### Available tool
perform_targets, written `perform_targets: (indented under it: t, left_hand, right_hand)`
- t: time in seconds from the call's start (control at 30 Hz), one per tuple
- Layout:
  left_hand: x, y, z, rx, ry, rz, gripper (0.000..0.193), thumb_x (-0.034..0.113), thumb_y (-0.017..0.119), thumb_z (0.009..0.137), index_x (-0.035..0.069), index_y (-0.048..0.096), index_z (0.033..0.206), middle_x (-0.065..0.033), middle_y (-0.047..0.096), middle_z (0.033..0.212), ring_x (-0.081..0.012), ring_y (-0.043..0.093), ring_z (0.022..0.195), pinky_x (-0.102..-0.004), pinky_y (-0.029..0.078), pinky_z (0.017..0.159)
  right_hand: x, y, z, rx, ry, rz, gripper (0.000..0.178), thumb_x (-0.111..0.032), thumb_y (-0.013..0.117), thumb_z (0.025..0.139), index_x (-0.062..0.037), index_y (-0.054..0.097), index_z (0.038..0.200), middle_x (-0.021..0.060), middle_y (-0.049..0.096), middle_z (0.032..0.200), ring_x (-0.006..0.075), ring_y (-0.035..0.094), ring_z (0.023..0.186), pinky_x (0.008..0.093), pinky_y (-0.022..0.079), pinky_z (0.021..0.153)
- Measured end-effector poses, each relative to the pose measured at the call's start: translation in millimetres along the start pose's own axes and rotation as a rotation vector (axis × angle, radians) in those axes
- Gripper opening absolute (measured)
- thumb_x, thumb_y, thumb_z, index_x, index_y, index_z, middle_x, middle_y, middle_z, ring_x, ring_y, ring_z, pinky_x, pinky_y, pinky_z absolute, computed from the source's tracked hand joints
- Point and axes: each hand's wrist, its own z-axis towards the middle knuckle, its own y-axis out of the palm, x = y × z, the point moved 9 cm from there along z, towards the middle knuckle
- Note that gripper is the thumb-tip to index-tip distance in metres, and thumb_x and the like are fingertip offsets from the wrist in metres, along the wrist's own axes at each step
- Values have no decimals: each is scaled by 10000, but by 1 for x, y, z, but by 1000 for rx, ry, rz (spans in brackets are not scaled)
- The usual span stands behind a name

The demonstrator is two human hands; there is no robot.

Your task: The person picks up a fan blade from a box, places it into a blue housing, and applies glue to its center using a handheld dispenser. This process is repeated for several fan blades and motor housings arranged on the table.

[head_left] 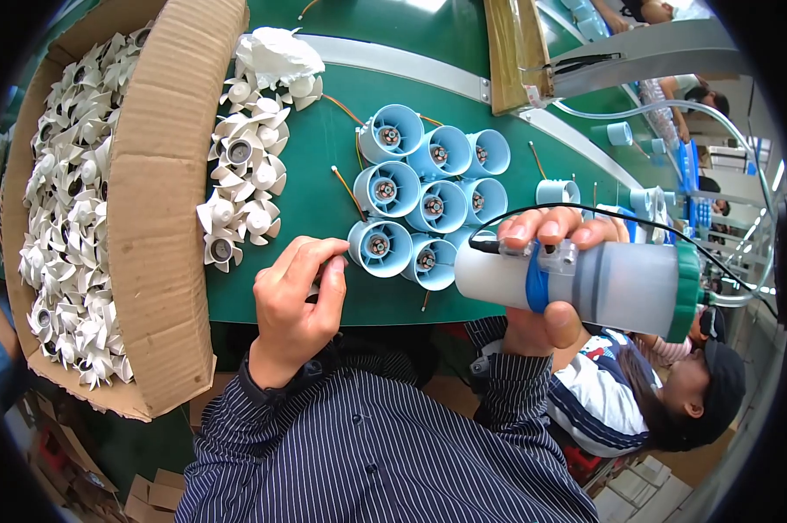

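Observation:
My right hand grips a fat, translucent dispensing barrel with a green cap, a blue band and a clear hose at its capped end. The barrel lies sideways over the table's edge, and its left end hides part of the nearest cups. Several light-blue fan housings stand grouped on the green table, each with a small motor in its middle and some with wires sticking out. My left hand is just beside the front-left housing, fingers curled and thumb near the index fingertip. Whether anything small is pinched there is hidden.
At left, a large cardboard box holds many white fan blades. More blades and a crumpled white bag lie beside it. A metal frame crosses the upper right. At lower right, a person sits close by.

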Motion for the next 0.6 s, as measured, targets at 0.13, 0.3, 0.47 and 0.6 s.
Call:
perform_targets:
  t: [0.13,0.3,0.47,0.6]
  left_hand:
    - [0,-1,0,13,26,2,177,-77,661,897,-27,710,1060,-132,719,885,-220,708,696,-313,556,602]
    - [2,-1,1,12,43,-6,182,-94,650,902,-33,716,1060,-127,721,883,-187,703,716,-290,547,629]
    - [6,-3,1,14,50,-5,177,-91,657,890,-27,715,1045,-129,720,862,-201,705,708,-296,546,623]
    - [2,-2,1,9,44,-12,178,-89,662,887,-24,717,1043,-127,718,850,-202,703,698,-298,541,607]
  right_hand:
    - [-4,13,8,-56,9,21,651,-226,934,794,-124,549,1310,106,633,1246,338,659,1140,494,507,1009]
    - [9,34,16,-99,-61,32,636,-219,896,853,-72,470,1302,180,614,1245,347,670,1112,502,573,975]
    - [29,40,18,-77,-75,83,638,-205,895,849,-75,464,1301,174,613,1237,341,665,1112,507,567,978]
    - [40,38,17,-42,-49,94,644,-218,909,845,-91,464,1294,163,618,1217,334,661,1106,506,561,982]
